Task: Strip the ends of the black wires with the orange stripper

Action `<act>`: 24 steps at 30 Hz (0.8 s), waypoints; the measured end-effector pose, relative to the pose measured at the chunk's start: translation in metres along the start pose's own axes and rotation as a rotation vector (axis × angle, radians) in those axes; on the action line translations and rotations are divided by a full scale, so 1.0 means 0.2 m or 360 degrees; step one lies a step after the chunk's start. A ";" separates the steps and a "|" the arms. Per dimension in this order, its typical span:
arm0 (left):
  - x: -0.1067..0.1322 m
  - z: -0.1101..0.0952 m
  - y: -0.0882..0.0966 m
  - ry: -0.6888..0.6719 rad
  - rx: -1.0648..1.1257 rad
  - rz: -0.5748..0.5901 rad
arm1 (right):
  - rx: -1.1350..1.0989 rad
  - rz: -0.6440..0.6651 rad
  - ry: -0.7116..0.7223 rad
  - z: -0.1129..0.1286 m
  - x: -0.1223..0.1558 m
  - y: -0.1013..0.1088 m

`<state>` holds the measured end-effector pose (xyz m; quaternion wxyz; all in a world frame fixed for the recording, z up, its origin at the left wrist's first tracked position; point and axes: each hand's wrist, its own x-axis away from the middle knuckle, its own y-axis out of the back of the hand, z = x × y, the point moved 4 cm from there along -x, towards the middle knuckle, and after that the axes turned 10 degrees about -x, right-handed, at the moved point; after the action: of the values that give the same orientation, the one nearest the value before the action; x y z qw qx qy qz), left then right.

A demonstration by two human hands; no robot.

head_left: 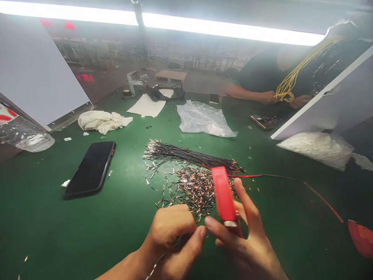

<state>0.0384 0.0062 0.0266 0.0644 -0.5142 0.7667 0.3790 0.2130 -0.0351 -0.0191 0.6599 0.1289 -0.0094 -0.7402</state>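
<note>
My right hand [244, 233] holds a red tool [223, 194] with a silvery end; its index finger and thumb stick out. The tool's kind is not clear. Close beside it, my left hand [177, 237] is closed, thumb against the curled fingers, and whatever it pinches is hidden. Just beyond both hands lies a heap of short black wire offcuts [195, 186] with copper ends. Behind the heap is a bundle of black wires [192, 153], with silvery terminals at the left end and bare copper at the right.
A phone [91, 167] lies left, near a white cloth [101, 120]. A clear plastic bag [204, 118] is at the back. A red strip [247, 176] runs right towards a red object [361, 235]. Across the table, a person [262, 85] handles yellow wires [294, 74]. White panels [329, 93] flank the bench.
</note>
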 end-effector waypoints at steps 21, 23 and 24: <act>0.05 0.08 -0.08 0.0003 -0.0332 0.0276 | 0.0909 0.0068 0.0550 -0.04 0.03 -0.04; 0.06 0.08 -0.09 -0.0022 -0.0313 0.0242 | 0.0928 -0.0012 0.0459 -0.05 0.03 -0.04; 0.07 0.08 -0.09 -0.0037 -0.0319 0.0233 | 0.0955 -0.0018 0.0470 -0.04 0.03 -0.04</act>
<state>0.0432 0.0030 -0.0010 -0.0063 -0.4563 0.7595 0.4636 0.2054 -0.0384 -0.0300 0.5826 0.4234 -0.1305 -0.6814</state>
